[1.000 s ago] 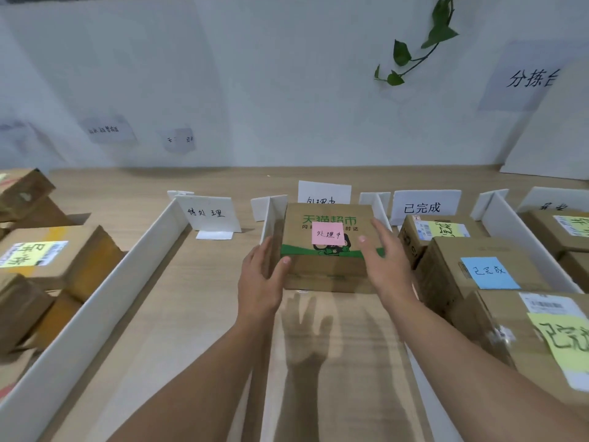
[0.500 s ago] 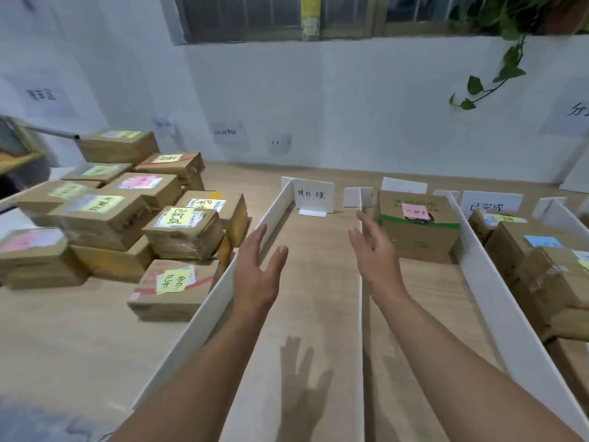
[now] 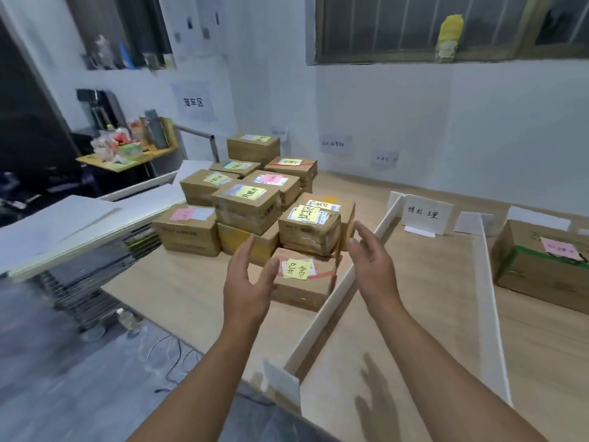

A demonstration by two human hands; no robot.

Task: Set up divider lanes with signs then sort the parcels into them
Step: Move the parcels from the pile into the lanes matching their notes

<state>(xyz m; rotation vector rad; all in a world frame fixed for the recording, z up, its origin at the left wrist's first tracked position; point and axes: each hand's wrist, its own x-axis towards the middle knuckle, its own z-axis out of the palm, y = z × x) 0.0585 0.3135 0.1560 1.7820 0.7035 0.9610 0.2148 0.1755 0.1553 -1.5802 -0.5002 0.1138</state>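
Two empty hands hover at the nearest parcel (image 3: 302, 291) of the unsorted heap.
That parcel, with one yellow note on top, lies on the bench (image 3: 178, 288) against the first divider (image 3: 334, 301), with roughly ten more parcels (image 3: 245, 202) stacked behind it. The left hand (image 3: 247, 282) and right hand (image 3: 374, 269) flank it, fingers (image 3: 244, 252) spread wide and holding nothing. Beyond a second divider (image 3: 489, 298) sits one green-printed parcel (image 3: 538, 275); one handwritten sign (image 3: 425, 215) stands between the two dividers.

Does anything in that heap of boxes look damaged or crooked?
The heap is only loosely stacked. One parcel, on its near right side, looks battered: the cardboard is wrinkled under tape, and its yellow note sits askew over other labels. Nothing is spilled.
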